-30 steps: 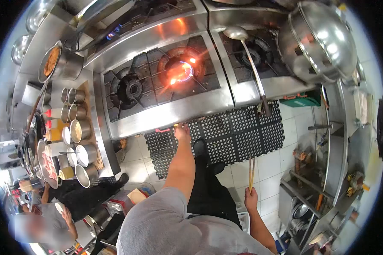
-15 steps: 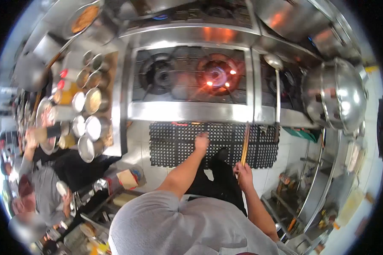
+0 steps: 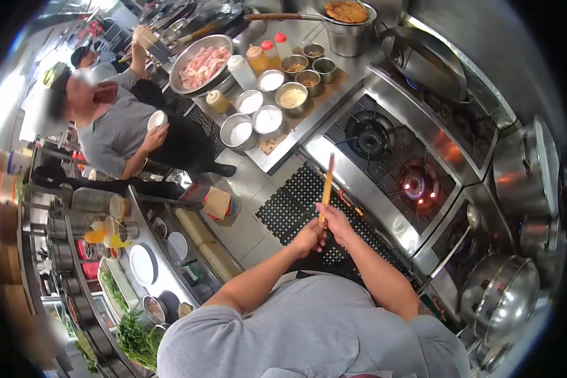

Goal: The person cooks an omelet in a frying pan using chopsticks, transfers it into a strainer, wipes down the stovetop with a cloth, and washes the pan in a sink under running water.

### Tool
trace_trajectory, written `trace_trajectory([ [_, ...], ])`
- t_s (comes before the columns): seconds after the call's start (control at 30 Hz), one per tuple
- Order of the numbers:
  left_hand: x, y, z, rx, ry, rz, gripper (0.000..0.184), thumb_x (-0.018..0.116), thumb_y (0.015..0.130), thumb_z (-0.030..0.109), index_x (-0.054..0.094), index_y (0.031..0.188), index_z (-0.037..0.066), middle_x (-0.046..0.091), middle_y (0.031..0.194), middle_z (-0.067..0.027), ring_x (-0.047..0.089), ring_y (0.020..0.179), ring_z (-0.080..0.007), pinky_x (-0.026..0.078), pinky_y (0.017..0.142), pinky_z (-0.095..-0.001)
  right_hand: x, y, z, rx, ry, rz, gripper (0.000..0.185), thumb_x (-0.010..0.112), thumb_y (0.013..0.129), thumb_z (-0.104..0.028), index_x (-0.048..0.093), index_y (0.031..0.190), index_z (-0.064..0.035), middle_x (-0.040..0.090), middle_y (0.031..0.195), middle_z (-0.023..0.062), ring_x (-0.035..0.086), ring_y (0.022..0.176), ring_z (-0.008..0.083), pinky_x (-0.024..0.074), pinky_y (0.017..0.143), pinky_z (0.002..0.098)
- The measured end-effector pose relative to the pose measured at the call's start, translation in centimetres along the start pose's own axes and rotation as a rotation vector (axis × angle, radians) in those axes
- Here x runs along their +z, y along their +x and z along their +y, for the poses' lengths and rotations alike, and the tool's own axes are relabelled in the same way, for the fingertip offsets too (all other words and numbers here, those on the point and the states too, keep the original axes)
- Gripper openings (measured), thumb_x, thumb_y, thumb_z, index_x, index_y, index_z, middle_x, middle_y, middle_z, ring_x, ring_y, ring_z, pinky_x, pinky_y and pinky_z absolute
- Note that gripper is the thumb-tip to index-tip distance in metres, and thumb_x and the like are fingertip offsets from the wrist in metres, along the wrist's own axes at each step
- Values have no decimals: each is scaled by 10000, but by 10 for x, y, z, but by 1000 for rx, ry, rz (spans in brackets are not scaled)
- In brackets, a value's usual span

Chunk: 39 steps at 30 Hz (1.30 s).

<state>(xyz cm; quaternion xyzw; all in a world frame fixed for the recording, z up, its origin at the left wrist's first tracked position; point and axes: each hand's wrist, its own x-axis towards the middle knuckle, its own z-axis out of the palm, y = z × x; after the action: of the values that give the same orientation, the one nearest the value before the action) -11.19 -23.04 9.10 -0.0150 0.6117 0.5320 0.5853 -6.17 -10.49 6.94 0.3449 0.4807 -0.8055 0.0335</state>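
My right hand (image 3: 336, 224) is closed around a pair of long wooden cooking chopsticks (image 3: 328, 184), their dark tips pointing up and away from me. Close against it is my left hand (image 3: 309, 238), with its fingers curled in. Whether those fingers hold the lower end of the chopsticks or anything else is hidden. Both hands are in front of my waist, above the black perforated floor mat (image 3: 291, 211). Beyond them stands the steel stove (image 3: 349, 173), with a lit burner (image 3: 414, 186) glowing red at its right.
Metal bowls of ingredients (image 3: 293, 97) and squeeze bottles (image 3: 241, 70) stand on the far counter, beside a basin of raw meat (image 3: 203, 64). A co-worker (image 3: 116, 120) stands left. A ladle (image 3: 453, 247) and large steel pot (image 3: 501, 296) are at right; a prep counter (image 3: 164, 268) is at left.
My view has turned left, bringing the co-worker and prep counter further in. My hands, apart before, have come together, and the chopsticks remain in my right hand.
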Motion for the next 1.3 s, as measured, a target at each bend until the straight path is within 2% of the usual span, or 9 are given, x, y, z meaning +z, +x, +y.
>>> trace_trajectory([
  [0.1, -28, 37, 7, 133, -280, 72, 132, 406, 1014, 192, 485, 1065, 101, 526, 762, -41, 530, 574, -171, 456, 480, -293, -5, 30, 9, -299, -285, 74, 414, 549, 978, -341, 585, 1214, -4, 652, 1019, 91, 611, 982, 192, 462, 868, 290],
  [0.2, -41, 95, 44, 187, -473, 152, 142, 407, 1017, 197, 480, 1051, 81, 523, 759, -50, 533, 575, -190, 481, 501, -314, -41, 13, 0, -293, -426, 125, 408, 536, 994, -306, 569, 1273, -10, 630, 1104, 27, 551, 1026, 131, 412, 947, 268],
  [0.47, -72, 263, 139, 318, -943, 332, 204, 432, 959, 162, 449, 778, 67, 420, 550, -55, 442, 452, -174, 395, 431, -313, -178, -153, 89, 141, -108, 606, 358, 563, 957, -350, 624, 1133, -44, 641, 903, 21, 571, 756, 102, 451, 635, 247],
  [0.67, -118, 311, 194, 497, -823, 465, 162, 546, 919, 136, 499, 1026, 25, 507, 914, -104, 527, 817, -269, 522, 804, -520, -241, -235, 178, 222, -65, 826, 315, 586, 932, -349, 635, 1039, -57, 609, 788, 0, 579, 739, 125, 470, 626, 269],
  [0.8, -89, 218, 201, 136, -529, 604, 502, 568, 905, 220, 405, 1333, 15, 534, 1226, -220, 581, 990, -394, 500, 784, -590, -289, -245, 163, 56, -946, 1249, 309, 644, 814, -204, 613, 1069, -32, 627, 1000, 216, 577, 987, 411, 464, 852, 489],
  [0.87, -120, 230, 133, 439, -372, 564, 314, 523, 933, 207, 545, 1146, -23, 617, 1002, -192, 600, 763, -263, 532, 709, -375, -321, -241, 153, 189, -904, 1336, 406, 623, 829, -203, 544, 1185, -23, 566, 1174, 229, 530, 1098, 420, 445, 929, 489],
  [0.97, -145, 193, 7, 251, -83, 786, 324, 541, 887, 202, 598, 1135, 1, 610, 935, -75, 574, 718, -183, 474, 587, -316, -353, -222, 142, 393, -755, 1395, 447, 618, 828, -202, 511, 1214, -4, 572, 1164, 242, 521, 1140, 413, 438, 953, 488],
  [1.1, -166, 68, -168, 10, 1159, 727, 460, 631, 868, 326, 602, 1182, -9, 646, 1149, -225, 597, 1114, -373, 452, 958, -437, -395, -201, 165, 329, -668, 1342, 465, 608, 832, -244, 494, 1208, 5, 579, 1150, 252, 539, 1137, 393, 444, 941, 489],
  [1.3, -161, -116, -309, -312, 1014, 706, 417, 574, 813, 295, 649, 1083, -14, 639, 1131, -252, 592, 1108, -384, 458, 951, -444, -446, -201, 213, 3, -1057, 1158, 348, 621, 820, -169, 562, 1050, 85, 632, 998, 268, 614, 941, 404, 478, 853, 472],
])
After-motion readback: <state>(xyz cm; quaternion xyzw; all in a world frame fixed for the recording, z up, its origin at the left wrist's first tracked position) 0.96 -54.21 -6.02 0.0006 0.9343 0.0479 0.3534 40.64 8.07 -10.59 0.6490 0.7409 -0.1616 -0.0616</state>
